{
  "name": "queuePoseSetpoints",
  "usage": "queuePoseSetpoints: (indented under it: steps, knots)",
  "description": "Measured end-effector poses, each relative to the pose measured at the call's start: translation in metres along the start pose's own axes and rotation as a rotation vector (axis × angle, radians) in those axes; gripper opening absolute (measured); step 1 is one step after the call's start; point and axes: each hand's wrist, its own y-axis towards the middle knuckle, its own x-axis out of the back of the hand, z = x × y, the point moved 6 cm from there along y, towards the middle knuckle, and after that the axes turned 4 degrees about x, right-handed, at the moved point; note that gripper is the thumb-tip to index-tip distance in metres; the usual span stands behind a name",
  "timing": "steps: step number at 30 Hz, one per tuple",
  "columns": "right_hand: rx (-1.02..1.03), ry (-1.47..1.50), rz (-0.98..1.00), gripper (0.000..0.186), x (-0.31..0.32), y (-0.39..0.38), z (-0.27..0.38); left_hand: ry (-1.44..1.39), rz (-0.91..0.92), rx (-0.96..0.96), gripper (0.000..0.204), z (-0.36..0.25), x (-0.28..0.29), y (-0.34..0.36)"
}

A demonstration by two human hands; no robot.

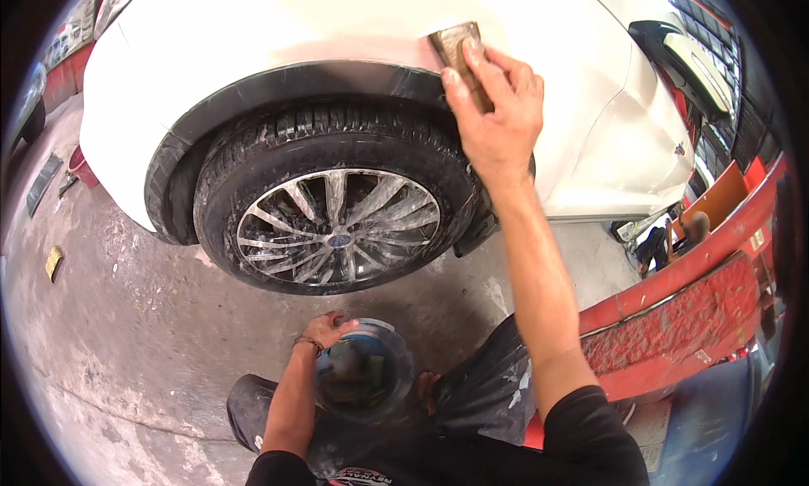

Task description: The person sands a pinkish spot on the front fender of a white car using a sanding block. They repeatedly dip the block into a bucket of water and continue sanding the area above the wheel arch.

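A flat, brownish sanding block (456, 51) lies against the white car fender (371, 31) just above the wheel arch. My right hand (503, 111) is closed on it, thumb on one side and fingers over the other. Dull pinkish and grey patches mark the paint near the arch. My left hand (327, 328) is at the rim of a round bucket (406, 375) between my knees, thumb and fingers appearing to grip the edge. Inside the bucket are dark liquid and blurred objects that I cannot make out. A dark band circles my left wrist.
The wheel (339, 240), its tire dusty, stands under the black arch trim (337, 77). A yellowish piece (54, 264) and a dark flat strip (44, 184) lie on the floor near a reddish bucket (83, 166). A red beam (674, 326) runs along the right; another person (674, 236) is beyond.
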Motion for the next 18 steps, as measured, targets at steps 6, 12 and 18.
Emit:
queuePoseSetpoints:
  steps: [6, 12, 18]
  knots:
    - [-0.184, -0.116, -0.048, 0.040, -0.008, 0.049, -0.083, 0.083, -0.025, 0.025, 0.105, -0.002, -0.002, 0.003]
    - [-0.034, 0.022, 0.069, 0.039, -0.001, -0.006, 0.011, 0.040, -0.058, -0.008, 0.101, 0.014, 0.002, 0.009]
    - [-0.255, -0.150, 0.013, 0.040, 0.004, 0.042, -0.111, 0.098, -0.034, -0.019, 0.103, -0.006, -0.005, 0.006]
